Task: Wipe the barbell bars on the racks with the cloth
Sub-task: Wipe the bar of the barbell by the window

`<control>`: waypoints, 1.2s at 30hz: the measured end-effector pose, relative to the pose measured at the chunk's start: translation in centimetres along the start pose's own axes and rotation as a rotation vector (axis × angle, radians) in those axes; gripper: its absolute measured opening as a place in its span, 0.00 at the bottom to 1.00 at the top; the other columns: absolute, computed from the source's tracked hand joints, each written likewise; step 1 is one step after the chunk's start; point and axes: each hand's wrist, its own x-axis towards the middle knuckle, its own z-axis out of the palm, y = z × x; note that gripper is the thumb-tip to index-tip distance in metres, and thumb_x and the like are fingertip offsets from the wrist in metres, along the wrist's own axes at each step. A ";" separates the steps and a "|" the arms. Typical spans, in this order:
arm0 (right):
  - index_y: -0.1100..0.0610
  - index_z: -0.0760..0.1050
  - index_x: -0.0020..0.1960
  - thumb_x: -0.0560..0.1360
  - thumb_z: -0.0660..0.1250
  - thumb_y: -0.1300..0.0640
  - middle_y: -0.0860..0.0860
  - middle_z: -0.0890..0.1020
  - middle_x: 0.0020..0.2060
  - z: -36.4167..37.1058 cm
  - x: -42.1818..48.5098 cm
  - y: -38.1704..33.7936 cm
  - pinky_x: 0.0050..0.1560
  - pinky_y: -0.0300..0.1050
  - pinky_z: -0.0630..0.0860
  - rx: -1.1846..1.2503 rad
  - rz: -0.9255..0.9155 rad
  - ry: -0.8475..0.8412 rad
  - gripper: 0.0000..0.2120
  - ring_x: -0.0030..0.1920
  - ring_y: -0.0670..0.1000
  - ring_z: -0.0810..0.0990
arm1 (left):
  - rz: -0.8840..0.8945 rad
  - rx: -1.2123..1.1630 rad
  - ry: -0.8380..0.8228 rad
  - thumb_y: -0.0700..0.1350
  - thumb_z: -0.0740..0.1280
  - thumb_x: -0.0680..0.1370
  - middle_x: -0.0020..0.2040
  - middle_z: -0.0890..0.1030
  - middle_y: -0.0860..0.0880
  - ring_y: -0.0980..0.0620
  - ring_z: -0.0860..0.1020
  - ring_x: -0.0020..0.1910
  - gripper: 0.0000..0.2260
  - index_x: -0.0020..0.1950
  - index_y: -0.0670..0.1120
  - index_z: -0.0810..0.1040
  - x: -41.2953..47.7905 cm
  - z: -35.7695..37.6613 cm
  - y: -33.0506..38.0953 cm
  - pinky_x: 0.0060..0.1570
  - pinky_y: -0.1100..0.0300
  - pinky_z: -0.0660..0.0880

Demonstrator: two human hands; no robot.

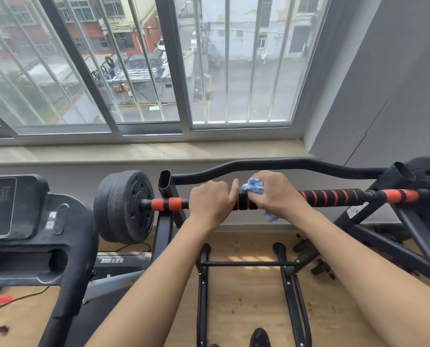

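Floor: pale wood floor along the lower edge of the frame, with the black rack legs standing on it at lower centre.
Left hand: left hand at centre frame, fingers curled over the top of the bar, thumb pointing right toward the cloth; it grips the foam directly.
Right hand: right hand just right of the left, fingers bunched round the cloth and pressing it onto the bar.
Cloth: blue and white cloth, crumpled, soft and light; a tail hangs below the bar.
Barbell bar: barbell bar lies level across the rack at mid-frame, black foam with orange bands.
Handling judgement: bar appears stiff and heavy with plates on; foam gives a sure, non-slip hold. Best steadied on the foam beside the wiped patch.
Weight plates: black weight plates on the left end; another set at right edge.
Treadmill: treadmill at left of frame.
Window: barred window fills the upper frame.
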 end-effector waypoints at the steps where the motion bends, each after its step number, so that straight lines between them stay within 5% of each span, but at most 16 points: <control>1: 0.54 0.70 0.33 0.72 0.67 0.51 0.49 0.75 0.31 0.2 0.2 -0.2 0.36 0.51 0.72 -0.019 0.024 0.016 0.12 0.34 0.51 0.75 | 0.002 0.035 0.048 0.60 0.49 0.85 0.32 0.80 0.48 0.45 0.79 0.33 0.28 0.34 0.48 0.77 -0.6 0.2 0.3 0.38 0.52 0.71; 7: 0.55 0.74 0.39 0.73 0.69 0.53 0.49 0.75 0.36 0.6 -0.8 -1.0 0.38 0.47 0.73 -0.087 -0.015 0.034 0.08 0.37 0.50 0.75 | 0.033 0.131 0.115 0.50 0.53 0.86 0.33 0.83 0.45 0.41 0.81 0.33 0.25 0.34 0.46 0.81 -0.8 0.1 0.8 0.36 0.53 0.67; 11: 0.55 0.77 0.43 0.72 0.69 0.53 0.48 0.77 0.38 0.2 -1.5 -0.7 0.40 0.50 0.77 -0.048 -0.063 -0.006 0.05 0.39 0.49 0.76 | 0.191 0.123 -0.023 0.45 0.55 0.84 0.49 0.84 0.43 0.39 0.82 0.46 0.11 0.49 0.46 0.76 1.2 -0.9 0.4 0.40 0.49 0.72; 13: 0.54 0.77 0.43 0.72 0.69 0.53 0.48 0.77 0.38 0.1 -1.7 -0.6 0.41 0.51 0.77 -0.035 -0.080 -0.026 0.04 0.38 0.48 0.76 | 0.208 0.077 -0.124 0.44 0.58 0.83 0.49 0.82 0.43 0.40 0.79 0.44 0.05 0.50 0.46 0.72 1.8 -1.4 0.3 0.40 0.48 0.74; 15: 0.54 0.77 0.41 0.72 0.70 0.54 0.48 0.77 0.36 -0.1 -1.5 -0.4 0.39 0.50 0.76 -0.021 -0.068 -0.019 0.04 0.38 0.48 0.76 | 0.153 0.063 -0.095 0.52 0.55 0.85 0.42 0.78 0.45 0.42 0.75 0.38 0.15 0.48 0.45 0.75 1.7 -1.0 0.1 0.39 0.50 0.73; 18: 0.54 0.72 0.36 0.73 0.69 0.54 0.48 0.74 0.34 -0.2 -0.4 -0.3 0.37 0.48 0.71 -0.014 0.004 0.037 0.09 0.36 0.49 0.74 | 0.038 -0.001 0.089 0.64 0.48 0.85 0.30 0.77 0.48 0.45 0.73 0.30 0.32 0.33 0.47 0.76 0.0 0.2 0.5 0.36 0.53 0.68; 22: 0.53 0.70 0.36 0.73 0.68 0.53 0.49 0.74 0.35 0.5 -0.1 -0.9 0.38 0.48 0.70 -0.087 0.055 0.059 0.11 0.37 0.52 0.74 | 0.022 0.053 0.155 0.58 0.51 0.85 0.30 0.81 0.49 0.46 0.78 0.30 0.29 0.33 0.47 0.80 -1.0 0.8 0.6 0.38 0.53 0.71; 27: 0.56 0.73 0.38 0.74 0.69 0.54 0.50 0.74 0.36 0.5 -0.8 -0.9 0.37 0.51 0.74 -0.116 -0.034 0.034 0.09 0.36 0.51 0.74 | -0.004 -0.003 -0.003 0.58 0.50 0.86 0.34 0.78 0.48 0.45 0.77 0.34 0.26 0.36 0.47 0.76 0.2 -0.9 1.0 0.37 0.53 0.70; 31: 0.56 0.75 0.39 0.72 0.69 0.54 0.49 0.75 0.37 0.2 -0.9 -0.5 0.38 0.52 0.76 -0.062 -0.083 -0.023 0.07 0.37 0.50 0.75 | -0.036 -0.165 -0.311 0.60 0.50 0.84 0.28 0.83 0.52 0.51 0.83 0.29 0.29 0.38 0.46 0.81 1.8 -1.5 0.0 0.41 0.56 0.77; 36: 0.53 0.77 0.39 0.72 0.69 0.53 0.45 0.76 0.37 -0.2 -1.5 0.1 0.39 0.50 0.75 0.001 -0.117 -0.056 0.05 0.38 0.47 0.76 | -0.045 -0.201 -0.306 0.55 0.50 0.83 0.27 0.83 0.51 0.50 0.83 0.28 0.26 0.39 0.45 0.82 2.0 -1.6 0.1 0.42 0.56 0.79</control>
